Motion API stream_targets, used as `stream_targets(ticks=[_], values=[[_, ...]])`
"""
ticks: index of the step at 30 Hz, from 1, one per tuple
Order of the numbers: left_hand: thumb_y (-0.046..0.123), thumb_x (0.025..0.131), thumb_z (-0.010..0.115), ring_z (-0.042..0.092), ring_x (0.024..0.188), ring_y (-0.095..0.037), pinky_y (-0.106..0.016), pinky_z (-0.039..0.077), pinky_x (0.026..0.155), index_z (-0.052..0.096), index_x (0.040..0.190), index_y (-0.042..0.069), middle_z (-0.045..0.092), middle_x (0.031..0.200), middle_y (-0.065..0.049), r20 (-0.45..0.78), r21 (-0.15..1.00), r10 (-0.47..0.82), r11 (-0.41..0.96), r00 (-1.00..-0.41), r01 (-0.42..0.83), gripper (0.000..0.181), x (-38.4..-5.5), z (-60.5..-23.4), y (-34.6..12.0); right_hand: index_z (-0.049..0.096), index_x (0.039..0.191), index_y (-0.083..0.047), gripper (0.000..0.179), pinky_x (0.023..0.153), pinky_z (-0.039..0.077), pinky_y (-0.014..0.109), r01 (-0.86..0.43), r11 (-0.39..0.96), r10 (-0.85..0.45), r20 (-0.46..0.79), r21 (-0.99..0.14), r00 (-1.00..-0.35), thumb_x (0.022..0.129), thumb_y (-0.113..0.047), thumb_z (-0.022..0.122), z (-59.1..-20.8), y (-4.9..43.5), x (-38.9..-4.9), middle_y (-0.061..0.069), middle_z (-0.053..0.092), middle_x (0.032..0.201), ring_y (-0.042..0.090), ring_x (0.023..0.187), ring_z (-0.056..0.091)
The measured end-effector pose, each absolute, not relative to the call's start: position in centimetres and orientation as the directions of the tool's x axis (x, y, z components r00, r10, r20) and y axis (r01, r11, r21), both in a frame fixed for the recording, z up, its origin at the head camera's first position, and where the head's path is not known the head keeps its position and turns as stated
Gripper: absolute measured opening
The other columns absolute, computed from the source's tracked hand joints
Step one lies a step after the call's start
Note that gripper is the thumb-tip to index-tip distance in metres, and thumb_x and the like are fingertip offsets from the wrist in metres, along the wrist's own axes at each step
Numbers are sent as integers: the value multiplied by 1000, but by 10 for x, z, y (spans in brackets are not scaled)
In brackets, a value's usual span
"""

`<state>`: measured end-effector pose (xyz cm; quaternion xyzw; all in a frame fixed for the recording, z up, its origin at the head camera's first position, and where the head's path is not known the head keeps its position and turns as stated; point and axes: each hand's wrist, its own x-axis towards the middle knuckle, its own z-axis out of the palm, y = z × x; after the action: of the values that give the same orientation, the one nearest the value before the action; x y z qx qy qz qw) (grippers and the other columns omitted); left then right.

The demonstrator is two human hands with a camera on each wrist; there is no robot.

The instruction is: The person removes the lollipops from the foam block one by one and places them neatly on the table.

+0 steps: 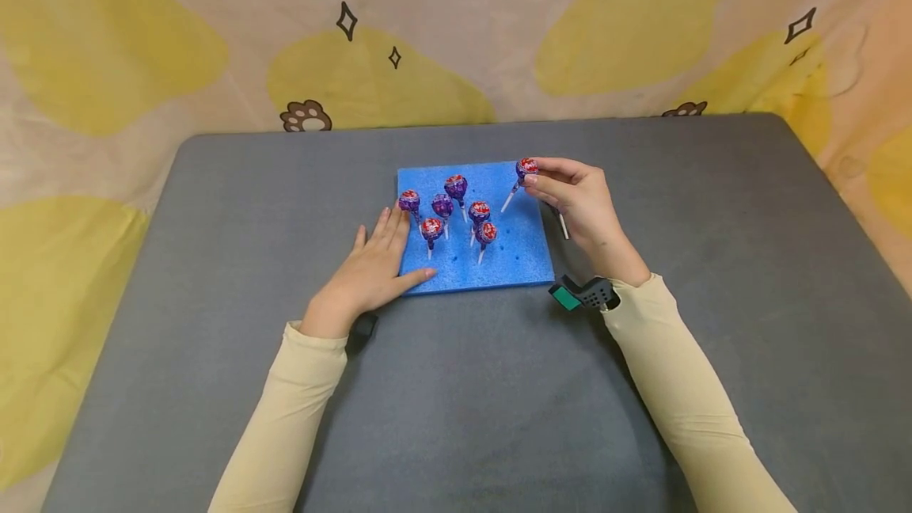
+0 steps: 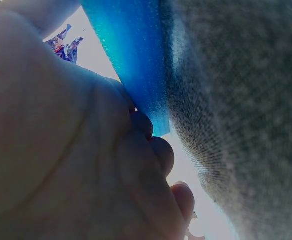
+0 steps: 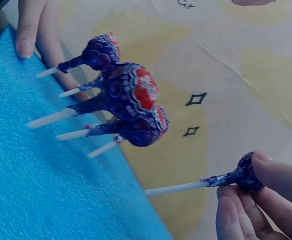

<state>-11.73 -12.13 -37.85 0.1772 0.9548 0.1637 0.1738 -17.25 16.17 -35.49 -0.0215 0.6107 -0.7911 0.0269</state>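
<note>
A blue foam board (image 1: 523, 260) lies on the table with several purple-and-red wrapped lollipops (image 1: 456, 187) standing in it on white sticks. My right hand (image 1: 580, 200) pinches one more lollipop (image 3: 248, 172) by its wrapped head between thumb and fingers, over the board's far right part. Its stick slants down to the left; whether the tip enters the foam I cannot tell. My left hand (image 1: 374, 271) rests against the board's left side, fingers extended and thumb over the front left corner. In the left wrist view, the fingers touch the foam's edge (image 2: 131, 55).
Under the right hand, a white stick (image 1: 564, 226) shows beside the board's right edge, its other end hidden by the hand. Small dark holes mark the foam. The grey table (image 1: 456, 386) ends at a patterned cloth backdrop (image 1: 456, 22).
</note>
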Motion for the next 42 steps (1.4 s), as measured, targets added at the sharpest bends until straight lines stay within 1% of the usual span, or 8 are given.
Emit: stream_targets(ticks=[2,10,19,24,30,35,38,42], values=[[55,92,48,-11,142,-29,-55,-4,110,0,149,-1,-8,156,-16,-275,373,398,883,-875,284,93,-118,-378,-121,75,93,-6,18,75,54,27,21,-251,-67,-5,-968,-998,82,6,67,-354,164,-173,8,68,90,16,77,68],[56,92,46,-12,142,-28,-54,-4,111,0,149,-1,-9,156,-15,-278,371,399,884,-874,285,93,-119,-379,-121,74,93,-5,15,77,53,26,28,-237,-67,-13,-971,-998,82,4,69,-352,169,-175,8,68,90,16,77,68],[56,92,46,-12,142,-28,-54,-4,110,-1,149,0,-10,156,-15,-278,369,399,884,-874,286,93,-120,-380,-121,74,90,-1,16,75,54,28,17,-327,-73,8,-945,-997,83,9,65,-349,177,-176,10,69,88,19,75,68],[56,92,47,-12,142,-28,-55,-4,110,0,149,-1,-10,156,-15,-279,370,401,883,-872,288,93,-120,-380,-121,74,90,1,15,75,54,28,24,-348,-89,8,-937,-996,84,9,64,-346,185,-178,11,68,88,19,74,67],[56,92,46,-12,142,-28,-54,-4,110,0,149,-1,-9,156,-15,-287,368,398,886,-871,283,92,-120,-379,-121,73,89,-1,14,72,54,26,55,-324,-96,-25,-945,-995,84,8,64,-342,195,-180,10,67,88,18,73,67],[54,93,47,-10,142,-30,-55,-3,110,1,149,-2,-8,156,-17,-275,368,402,883,-873,291,92,-120,-378,-121,72,88,2,14,72,55,27,55,-354,-129,-9,-934,-992,85,10,61,-342,204,-182,10,68,84,19,71,67],[54,93,47,-10,142,-30,-55,-3,110,2,149,-3,-7,156,-17,-267,365,402,883,-876,294,92,-120,-378,-121,72,87,2,14,73,55,28,48,-357,-127,-2,-933,-992,85,11,61,-342,210,-183,10,68,84,19,70,67],[54,93,48,-10,142,-30,-55,-3,110,2,149,-3,-8,156,-18,-260,362,403,883,-877,298,92,-120,-379,-121,71,87,2,10,71,55,27,53,-333,-93,-23,-941,-995,84,8,64,-342,219,-184,10,68,83,18,70,67]])
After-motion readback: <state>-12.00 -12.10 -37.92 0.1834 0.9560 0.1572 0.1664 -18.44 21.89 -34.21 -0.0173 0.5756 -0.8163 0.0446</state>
